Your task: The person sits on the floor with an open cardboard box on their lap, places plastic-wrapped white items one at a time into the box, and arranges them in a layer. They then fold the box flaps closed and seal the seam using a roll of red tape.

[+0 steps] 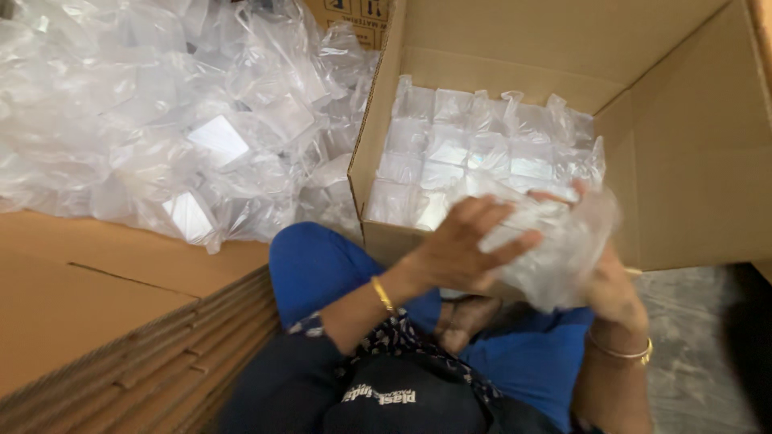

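Clear plastic packet [555, 249] at centre right, gripped between left hand [462, 245] and right hand [611, 281], before open carton [683, 161].

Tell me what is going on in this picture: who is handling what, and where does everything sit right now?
A seated person holds a clear plastic-wrapped packet in both hands, the left hand on its near side and the right hand under it. It is raised in front of an open cardboard box already lined with rows of similar packets. A loose heap of wrapped packets lies to the left, beside a stack of flattened cardboard sheets.
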